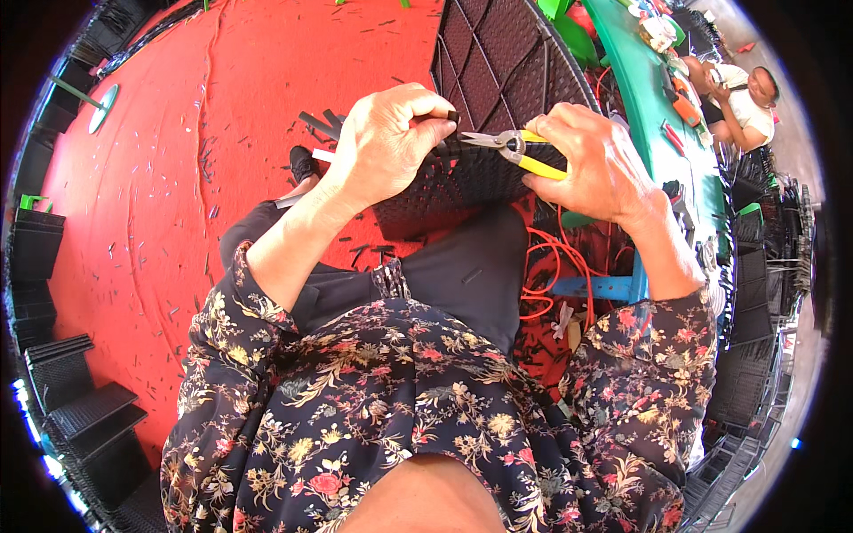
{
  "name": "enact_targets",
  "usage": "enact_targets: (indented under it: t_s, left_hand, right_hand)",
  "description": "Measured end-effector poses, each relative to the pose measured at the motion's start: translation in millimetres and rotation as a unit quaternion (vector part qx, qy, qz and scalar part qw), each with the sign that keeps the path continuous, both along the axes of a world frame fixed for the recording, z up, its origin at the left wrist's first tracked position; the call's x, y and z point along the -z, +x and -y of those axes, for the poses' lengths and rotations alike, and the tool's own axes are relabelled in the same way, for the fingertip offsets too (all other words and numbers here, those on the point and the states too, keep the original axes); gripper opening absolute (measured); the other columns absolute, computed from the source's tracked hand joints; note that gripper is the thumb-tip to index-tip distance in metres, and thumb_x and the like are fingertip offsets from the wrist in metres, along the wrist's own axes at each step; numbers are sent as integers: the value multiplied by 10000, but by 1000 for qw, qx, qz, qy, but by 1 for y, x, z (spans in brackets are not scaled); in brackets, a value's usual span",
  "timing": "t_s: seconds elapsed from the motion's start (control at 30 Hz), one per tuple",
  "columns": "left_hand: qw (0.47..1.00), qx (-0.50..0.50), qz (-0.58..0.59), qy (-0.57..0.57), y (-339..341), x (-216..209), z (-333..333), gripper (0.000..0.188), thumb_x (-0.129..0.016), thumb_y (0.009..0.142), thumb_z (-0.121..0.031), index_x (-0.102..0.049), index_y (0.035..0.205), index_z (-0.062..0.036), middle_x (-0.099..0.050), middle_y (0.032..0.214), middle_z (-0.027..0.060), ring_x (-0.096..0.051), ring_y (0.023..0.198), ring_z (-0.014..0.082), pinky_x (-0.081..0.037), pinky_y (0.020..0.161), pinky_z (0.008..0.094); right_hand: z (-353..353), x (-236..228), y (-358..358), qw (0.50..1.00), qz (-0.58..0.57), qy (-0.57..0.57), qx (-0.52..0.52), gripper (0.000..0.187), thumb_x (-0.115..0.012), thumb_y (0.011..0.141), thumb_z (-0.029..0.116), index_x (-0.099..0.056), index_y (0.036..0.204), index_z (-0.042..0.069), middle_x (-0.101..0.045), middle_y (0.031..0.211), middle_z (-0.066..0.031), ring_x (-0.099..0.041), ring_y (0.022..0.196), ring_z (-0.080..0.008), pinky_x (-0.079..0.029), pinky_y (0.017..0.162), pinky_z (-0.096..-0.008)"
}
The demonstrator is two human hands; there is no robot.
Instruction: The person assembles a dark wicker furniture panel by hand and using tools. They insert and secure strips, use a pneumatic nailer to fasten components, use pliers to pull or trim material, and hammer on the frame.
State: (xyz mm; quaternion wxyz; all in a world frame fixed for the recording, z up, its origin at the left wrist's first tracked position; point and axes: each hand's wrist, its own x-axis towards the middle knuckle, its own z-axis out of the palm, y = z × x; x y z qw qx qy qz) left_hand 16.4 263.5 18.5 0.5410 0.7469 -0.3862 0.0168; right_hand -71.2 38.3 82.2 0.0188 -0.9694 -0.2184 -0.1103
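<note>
My left hand (pixel 384 142) is closed, thumb and forefinger pinching the end of a small dark strip (pixel 454 116). Facing it, my right hand (pixel 597 160) grips a pair of snips with yellow handles (pixel 544 168). The handles are spread and the snips' metal blades (pixel 482 139) point left, slightly parted, just short of my left fingertips. Below and beyond both hands stands a dark woven rattan-like panel (pixel 498 67) with crossing rods, and its lower woven part (pixel 426 209) reaches down to my lap.
Dark offcuts litter the red floor (pixel 133 178). Right of the panel runs a green table (pixel 629 80) with tools on it. Orange hose (pixel 555 258) coils near a blue bar (pixel 595 288). A seated person (pixel 746 102) is at far right. Stacked black woven pieces (pixel 84 382) line the left.
</note>
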Motion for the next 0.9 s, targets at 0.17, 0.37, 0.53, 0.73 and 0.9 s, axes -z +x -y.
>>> enact_targets:
  t_s: [0.17, 0.37, 0.53, 0.73, 0.9]
  left_hand:
    - [1000, 1, 2, 2, -1, -1, -1, 55, -611, 800, 2, -642, 844, 13, -614, 765, 54, -582, 715, 116, -442, 665, 241]
    - [999, 18, 17, -39, 2, 1, 1, 82, -680, 749, -66, -658, 824, -39, -592, 710, 77, -602, 676, 226, -456, 605, 307]
    - [983, 75, 167, -29, 0, -7, -4, 76, -685, 734, -39, -615, 751, -15, -610, 801, 45, -596, 844, 204, -450, 750, 318]
    - [952, 100, 290, -2, -13, 5, -19, 181, -658, 598, -27, -493, 638, -90, -578, 804, 27, -584, 928, 270, -377, 907, 451]
    - [961, 80, 242, -110, -10, 8, -18, 447, -605, 574, -14, -569, 1019, -34, -603, 984, 111, -565, 995, 315, -446, 889, 413]
  right_hand:
    - [-6, 2, 11, 1000, -8, -11, -21, 303, -698, 653, 249, -595, 852, 44, -545, 775, -118, -591, 786, -299, -492, 684, -407]
    - [-7, 3, 17, 999, -22, -36, -15, 257, -679, 675, 216, -586, 836, 39, -551, 778, -117, -597, 755, -298, -498, 665, -404]
    - [10, 12, -3, 994, 43, 78, 63, 238, -684, 716, 197, -583, 861, 38, -590, 849, -113, -610, 780, -290, -504, 685, -382]
    - [170, 73, -167, 903, 65, 80, 417, 373, -685, 775, 260, -572, 1024, 6, -596, 934, -156, -582, 846, -307, -445, 764, -390]
    - [279, 141, -383, 677, -61, 59, 731, 816, -666, 779, 407, -372, 1300, -147, -423, 1321, -299, -414, 1235, -381, -297, 1052, -408]
